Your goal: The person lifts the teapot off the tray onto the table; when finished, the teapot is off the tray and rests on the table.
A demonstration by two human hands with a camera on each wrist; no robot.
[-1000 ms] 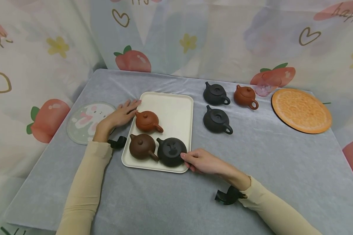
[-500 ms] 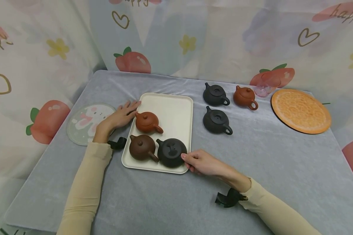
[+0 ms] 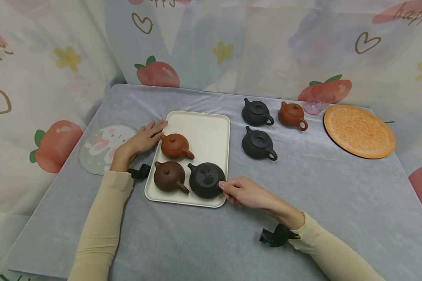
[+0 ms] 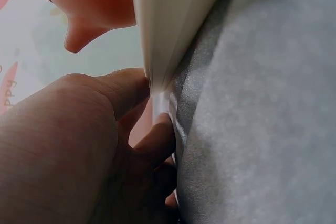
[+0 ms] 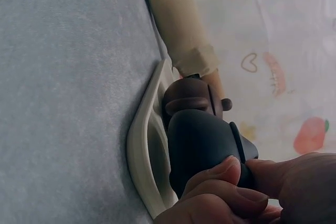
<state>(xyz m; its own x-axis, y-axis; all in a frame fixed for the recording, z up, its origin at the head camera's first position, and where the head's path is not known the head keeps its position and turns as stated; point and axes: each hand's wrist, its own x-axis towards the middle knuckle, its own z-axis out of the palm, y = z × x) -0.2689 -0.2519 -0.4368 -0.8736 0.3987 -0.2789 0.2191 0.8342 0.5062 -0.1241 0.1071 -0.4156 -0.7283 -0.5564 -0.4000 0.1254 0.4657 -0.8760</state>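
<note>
My right hand (image 3: 244, 192) pinches the handle of a black teapot (image 3: 205, 181) at the near right corner of the cream tray (image 3: 211, 134). In the right wrist view, fingers and thumb close on that handle; whether the pot touches the tray I cannot tell. My left hand (image 3: 142, 139) lies with extended fingers against the tray's left rim. Beside those fingers sits an orange-brown teapot (image 3: 174, 146) on the tray. Nearer, left of the black pot, stands a dark brown teapot (image 3: 168, 175), its spout pointing away to the left.
Two more black teapots (image 3: 257, 112) and another orange-brown teapot (image 3: 292, 115) stand right of the tray toward the back. Behind them is a pink transparent glass (image 3: 313, 106). An orange round mat (image 3: 359, 131) lies far right, a rabbit-print mat (image 3: 105, 148) at left.
The black teapot in my right hand has shifted slightly right and away from me, widening its gap to the dark brown one. My left hand has stayed at the tray's rim.
</note>
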